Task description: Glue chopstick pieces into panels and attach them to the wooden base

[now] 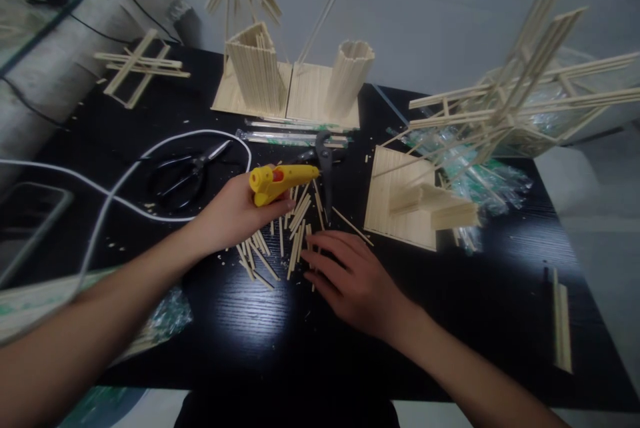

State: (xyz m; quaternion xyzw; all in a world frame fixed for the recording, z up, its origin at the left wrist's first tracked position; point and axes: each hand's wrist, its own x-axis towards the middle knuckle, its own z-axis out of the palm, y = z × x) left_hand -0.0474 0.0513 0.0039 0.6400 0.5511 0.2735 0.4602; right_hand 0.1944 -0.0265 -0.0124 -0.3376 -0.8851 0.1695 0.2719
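My left hand (pixel 240 211) is wrapped round a yellow hot glue gun (pixel 285 179), whose nozzle points right, over a pile of short wooden sticks (pixel 295 241) on the black table. To the right of the pile, my right hand (pixel 350 275) is bent, its fingertips round a short wooden stick (pixel 309 236) at the pile's edge. The fingers partly cover that stick. Just beyond my right hand lies a dark metal cutting tool (pixel 325 168). A white cord (pixel 165 137) loops across the table on the left.
Black-handled pliers (pixel 193 171) lie left. Behind stand two stick-built towers (pixel 257 75) (pixel 350 81) on flat bases, with wrapped sticks (pixel 295 139) before them. At right are another stick-built base (pixel 400 215), a tall stick frame (pixel 510 98) and plastic wrapping (pixel 480 178). A stick bundle (pixel 563 328) lies near the right edge.
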